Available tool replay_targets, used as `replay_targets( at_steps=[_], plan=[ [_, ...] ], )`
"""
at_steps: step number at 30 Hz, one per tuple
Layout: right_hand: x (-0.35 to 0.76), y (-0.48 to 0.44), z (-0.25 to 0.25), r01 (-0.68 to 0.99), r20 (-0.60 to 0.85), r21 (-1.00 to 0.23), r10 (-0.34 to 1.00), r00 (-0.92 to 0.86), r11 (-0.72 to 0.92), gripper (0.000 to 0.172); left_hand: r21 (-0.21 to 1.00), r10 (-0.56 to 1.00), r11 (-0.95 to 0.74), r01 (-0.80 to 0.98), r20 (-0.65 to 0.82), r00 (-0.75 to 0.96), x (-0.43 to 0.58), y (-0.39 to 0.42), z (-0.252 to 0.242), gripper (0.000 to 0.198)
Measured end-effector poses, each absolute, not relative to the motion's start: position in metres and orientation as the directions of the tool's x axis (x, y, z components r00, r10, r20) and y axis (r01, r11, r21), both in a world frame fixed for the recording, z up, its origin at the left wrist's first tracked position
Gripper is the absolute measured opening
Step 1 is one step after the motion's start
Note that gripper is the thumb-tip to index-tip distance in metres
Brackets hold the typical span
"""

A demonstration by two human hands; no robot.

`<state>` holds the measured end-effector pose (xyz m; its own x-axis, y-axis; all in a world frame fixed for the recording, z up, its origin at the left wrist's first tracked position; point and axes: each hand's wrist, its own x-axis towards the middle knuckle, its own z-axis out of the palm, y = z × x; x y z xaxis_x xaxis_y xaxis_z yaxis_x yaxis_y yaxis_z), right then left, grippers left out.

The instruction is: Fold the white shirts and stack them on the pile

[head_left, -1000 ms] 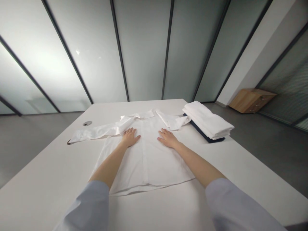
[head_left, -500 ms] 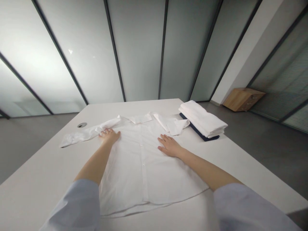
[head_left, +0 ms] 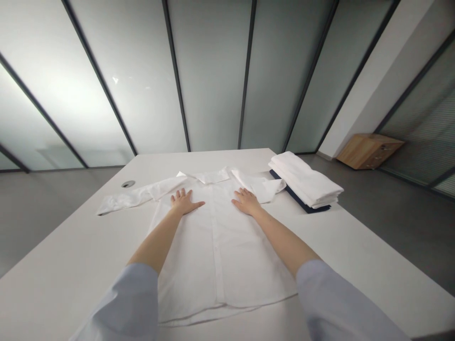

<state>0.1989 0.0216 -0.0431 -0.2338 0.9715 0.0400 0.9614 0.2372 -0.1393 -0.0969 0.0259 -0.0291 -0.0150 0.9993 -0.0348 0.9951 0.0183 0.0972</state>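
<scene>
You are resting your left hand point(head_left: 184, 202) and right hand point(head_left: 246, 202) palm-down, fingers spread, on the shirt point(head_left: 194, 265); a cabinet point(head_left: 364, 151) is standing rightward.

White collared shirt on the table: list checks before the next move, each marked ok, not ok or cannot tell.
1. White collared cloth shirt front up: ok, placket shows.
2. Bare left hand and bare right hand flat on it: ok.
3. White sleeve at left stretched out: ok.
4. White sleeve at right stretched out: not ok, folded short.
5. Buttons fastened: cannot tell, too indistinct.
6. Folded white cloth stack clear of right sleeve: cannot tell.
</scene>
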Motion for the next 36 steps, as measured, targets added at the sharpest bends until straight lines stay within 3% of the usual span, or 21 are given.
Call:
replay_targets(
  at_steps=[5,10,13,15,17,20,22,25,27,29,33,36],
  plan=[
    [0.204,0.007,-0.040,0.983,0.039,-0.098,0.987,-0.153,0.156,0.064,0.078,0.998,0.003,0.997,-0.057,0.001,-0.094,0.013,-0.019,0.099],
    [0.207,-0.022,-0.024,0.979,0.098,-0.002,0.974,-0.203,0.205,0.054,-0.010,0.997,0.004,1.000,-0.082,-0.005,-0.087,-0.001,-0.002,0.073],
    [0.205,-0.025,-0.009,0.981,0.062,-0.002,0.979,-0.195,0.195,0.052,-0.075,0.993,-0.028,0.997,-0.118,0.019,-0.081,-0.001,0.010,0.058],
    [0.201,-0.015,-0.002,0.984,0.025,-0.057,0.985,-0.169,0.170,0.046,-0.084,0.993,-0.059,0.995,-0.112,0.049,-0.076,0.004,0.013,0.053],
    [0.196,0.001,0.000,0.970,0.019,-0.166,0.984,-0.177,0.178,0.043,-0.064,0.994,-0.097,0.993,-0.061,0.093,-0.070,0.012,0.011,0.062],
    [0.187,0.032,-0.006,0.912,0.049,-0.352,0.978,-0.205,0.209,0.055,0.014,0.991,-0.130,0.991,-0.016,0.130,-0.065,0.028,0.002,0.073],
    [0.181,0.051,-0.012,0.870,0.050,-0.464,0.986,-0.160,0.165,0.057,0.098,0.990,-0.139,0.985,-0.019,0.141,-0.063,0.039,-0.006,0.066],
    [0.172,0.074,-0.016,0.793,-0.020,-0.608,0.998,-0.063,0.038,0.044,0.256,0.994,-0.108,0.961,0.007,0.110,-0.062,0.056,-0.012,0.050],
    [0.167,0.086,-0.014,0.763,-0.077,-0.647,0.996,-0.042,-0.017,0.034,0.390,0.999,-0.038,0.920,0.003,0.041,-0.061,0.068,-0.009,0.043],
    [0.161,0.096,-0.007,0.751,-0.095,-0.659,0.994,-0.047,-0.028,0.037,0.502,0.999,0.021,0.865,-0.032,-0.006,-0.061,0.079,-0.002,0.043],
    [0.155,0.103,0.011,0.631,0.096,-0.771,0.995,-0.025,0.090,0.054,0.589,0.998,0.007,0.808,0.041,-0.039,-0.063,0.094,0.009,0.066],
    [0.154,0.089,0.013,0.592,0.260,-0.760,0.960,-0.105,0.270,0.059,0.503,0.994,-0.096,0.859,0.096,0.055,-0.065,0.091,0.007,0.082]
  ],
)
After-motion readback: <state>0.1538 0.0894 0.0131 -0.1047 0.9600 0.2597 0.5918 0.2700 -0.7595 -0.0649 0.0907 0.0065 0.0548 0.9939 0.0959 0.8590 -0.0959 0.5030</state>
